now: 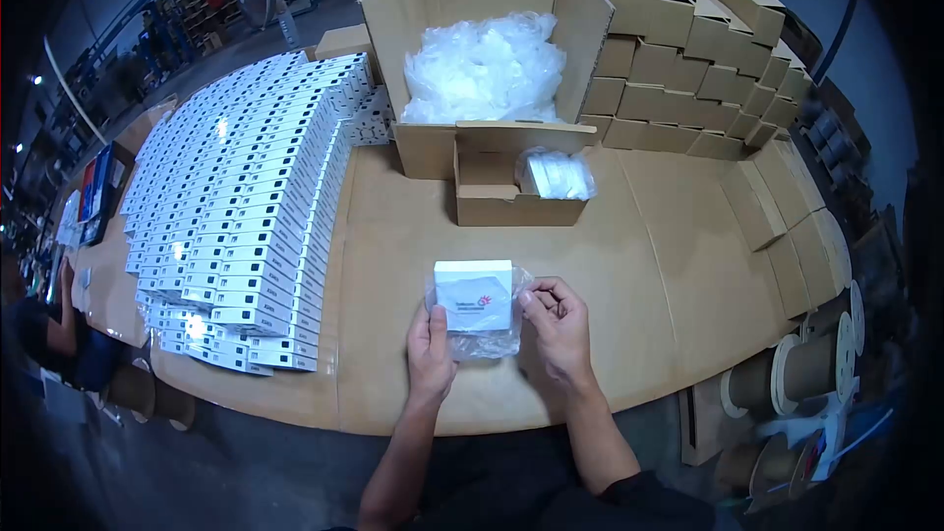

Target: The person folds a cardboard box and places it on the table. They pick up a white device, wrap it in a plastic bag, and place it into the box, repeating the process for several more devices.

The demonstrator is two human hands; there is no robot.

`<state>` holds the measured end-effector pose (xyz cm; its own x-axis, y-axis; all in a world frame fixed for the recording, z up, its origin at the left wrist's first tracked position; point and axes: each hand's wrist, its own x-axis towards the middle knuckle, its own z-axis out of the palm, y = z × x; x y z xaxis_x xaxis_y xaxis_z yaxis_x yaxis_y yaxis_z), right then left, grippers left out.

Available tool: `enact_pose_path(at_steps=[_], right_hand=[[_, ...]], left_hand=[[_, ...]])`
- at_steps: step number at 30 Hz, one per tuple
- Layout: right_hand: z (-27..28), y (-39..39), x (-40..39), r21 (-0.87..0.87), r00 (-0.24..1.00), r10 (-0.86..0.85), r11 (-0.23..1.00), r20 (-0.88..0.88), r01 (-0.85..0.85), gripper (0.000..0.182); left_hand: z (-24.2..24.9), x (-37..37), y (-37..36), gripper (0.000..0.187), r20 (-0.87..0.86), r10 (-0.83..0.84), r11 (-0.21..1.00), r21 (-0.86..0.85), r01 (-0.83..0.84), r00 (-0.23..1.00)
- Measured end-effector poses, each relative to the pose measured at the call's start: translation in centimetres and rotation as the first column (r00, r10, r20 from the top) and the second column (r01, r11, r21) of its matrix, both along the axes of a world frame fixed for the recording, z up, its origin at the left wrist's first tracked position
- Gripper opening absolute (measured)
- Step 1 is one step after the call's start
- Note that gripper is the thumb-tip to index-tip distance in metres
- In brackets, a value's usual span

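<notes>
A flat white box (473, 285) with a small red logo and print sits partly inside a clear plastic bag (487, 345) in front of me. Its upper edge sticks out of the bag. My left hand (430, 354) is closed on the box's lower left side, thumb on top. With thumb and forefinger pinched, my right hand (559, 329) grips the bag's edge at the right. Beyond my hands stands a small open carton (516, 211) with a plastic-wrapped white pack (558, 177) in its right part.
A large carton (382, 25) full of clear plastic bags (482, 69) stands at the back. White boxes (226, 226) are stacked at left, brown cartons (678, 69) at back right. Cable spools (821, 364) sit beside the table (551, 388). Another person (54, 329) is at far left.
</notes>
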<state>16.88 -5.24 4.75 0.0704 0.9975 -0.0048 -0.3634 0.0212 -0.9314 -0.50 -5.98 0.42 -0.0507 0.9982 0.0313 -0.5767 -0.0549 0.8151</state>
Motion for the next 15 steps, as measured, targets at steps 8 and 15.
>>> enact_pose_path(at_steps=[8, 15], right_hand=[[0.3, 0.2, -0.6, 0.065, 0.994, -0.082, 0.995, 0.072, 0.077, 0.009], [1.2, 0.2, -2.0, 0.162, 0.996, -0.065, 0.985, 0.064, 0.054, 0.010]], left_hand=[[-1.5, -0.8, 0.1, 0.053, -0.404, 0.099, 0.993, 0.094, -0.067, 0.909], [-0.2, -0.2, 0.0, 0.057, -0.469, 0.138, 0.986, 0.152, -0.074, 0.872]])
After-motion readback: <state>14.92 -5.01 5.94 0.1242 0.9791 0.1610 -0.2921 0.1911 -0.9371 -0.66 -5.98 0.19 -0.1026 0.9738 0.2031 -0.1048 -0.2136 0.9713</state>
